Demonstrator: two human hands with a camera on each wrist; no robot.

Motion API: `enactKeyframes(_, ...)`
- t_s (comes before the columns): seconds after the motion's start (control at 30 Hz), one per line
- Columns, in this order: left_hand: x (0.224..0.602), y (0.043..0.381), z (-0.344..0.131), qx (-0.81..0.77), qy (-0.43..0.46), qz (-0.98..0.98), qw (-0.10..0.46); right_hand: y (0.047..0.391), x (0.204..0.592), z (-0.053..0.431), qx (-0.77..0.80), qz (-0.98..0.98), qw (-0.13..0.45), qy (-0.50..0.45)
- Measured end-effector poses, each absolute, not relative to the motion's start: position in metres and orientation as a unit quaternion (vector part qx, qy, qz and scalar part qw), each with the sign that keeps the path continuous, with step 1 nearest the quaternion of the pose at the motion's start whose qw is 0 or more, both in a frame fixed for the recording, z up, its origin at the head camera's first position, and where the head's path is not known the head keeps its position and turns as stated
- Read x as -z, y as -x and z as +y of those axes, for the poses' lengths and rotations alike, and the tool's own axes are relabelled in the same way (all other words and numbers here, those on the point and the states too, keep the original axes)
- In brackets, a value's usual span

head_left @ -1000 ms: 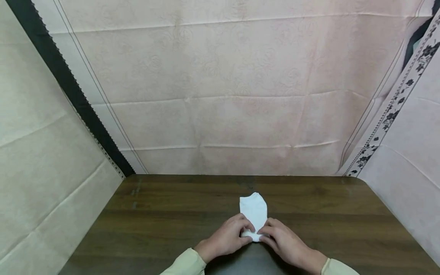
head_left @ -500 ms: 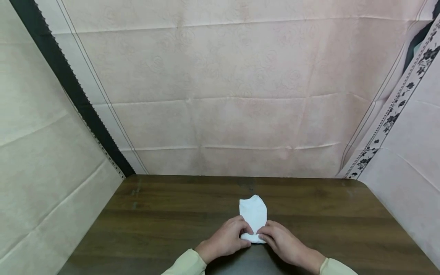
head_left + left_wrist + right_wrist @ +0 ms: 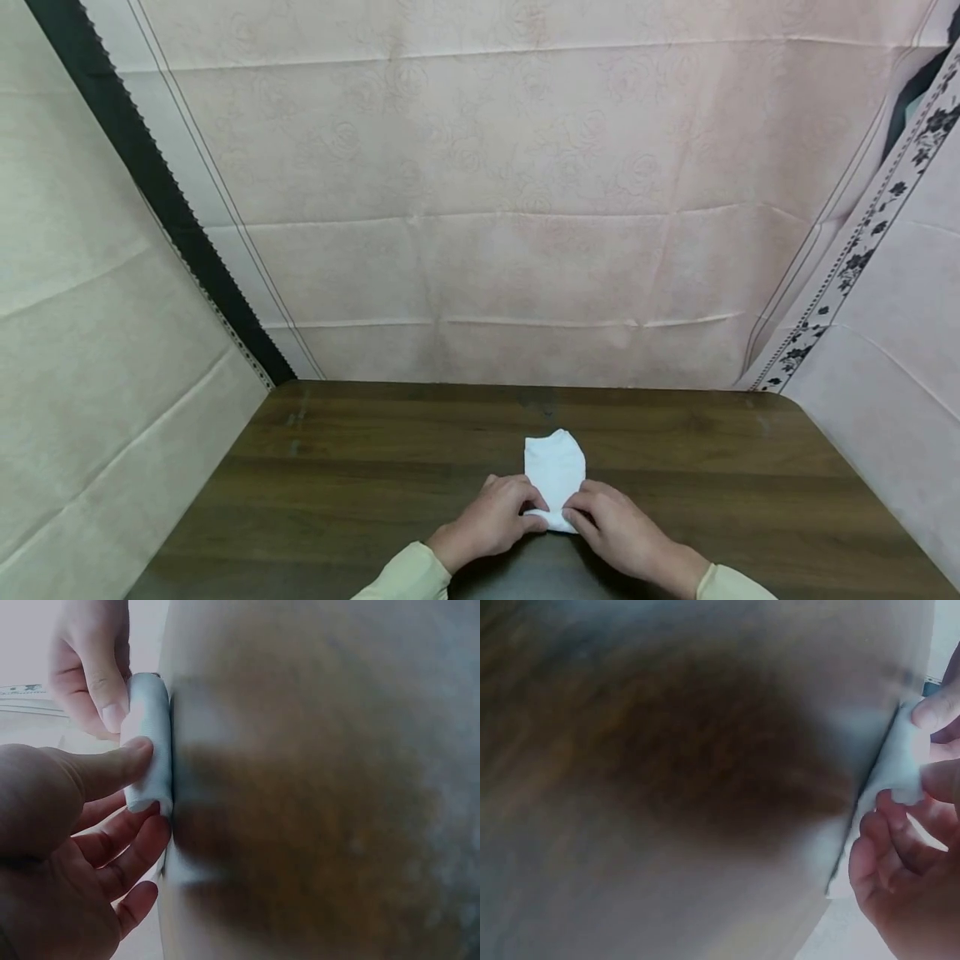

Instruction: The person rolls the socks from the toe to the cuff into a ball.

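A narrow piece of white cloth (image 3: 555, 471) lies lengthwise on the wooden table, its far end flat and uneven. Its near end is turned into a small roll (image 3: 154, 705). My left hand (image 3: 491, 517) pinches the roll's left end, thumb on the near side and fingers behind it. At the right end, my right hand (image 3: 622, 529) grips the same roll between thumb and fingers. In the right wrist view the roll (image 3: 911, 761) shows a loose fold by the right fingers, with a flat strip of cloth running beneath them.
The dark brown wooden table (image 3: 375, 450) spreads around the cloth on all sides. Pale fabric sheets stand behind it (image 3: 487, 250) and along the left (image 3: 112, 375) and right (image 3: 885, 375) sides.
My left fingertips have shifted slightly left along the roll, showing more of it between the hands. The cloth sits a little lower in the head view, which has tilted slightly too.
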State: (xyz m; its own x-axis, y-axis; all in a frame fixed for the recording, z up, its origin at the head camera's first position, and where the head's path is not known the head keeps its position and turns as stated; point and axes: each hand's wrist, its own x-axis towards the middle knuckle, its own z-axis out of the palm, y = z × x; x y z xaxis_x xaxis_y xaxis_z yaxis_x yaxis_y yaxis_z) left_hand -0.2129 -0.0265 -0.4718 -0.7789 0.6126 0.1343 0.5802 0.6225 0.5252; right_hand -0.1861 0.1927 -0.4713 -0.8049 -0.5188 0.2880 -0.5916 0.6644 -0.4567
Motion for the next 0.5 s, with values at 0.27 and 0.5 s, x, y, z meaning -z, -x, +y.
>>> enactKeyframes(0.27,0.4696,0.2124,-0.0269,-0.278,-0.325,0.903,0.028,0.1795,0.4663,0.1869,-0.233,-0.905,0.159,-0.319)
enactKeyframes(0.5,0.4692,0.2118,-0.0263,-0.272,-0.321,0.907,0.029,0.1777,0.4698,0.1859,-0.206,-0.912,0.119,-0.333)
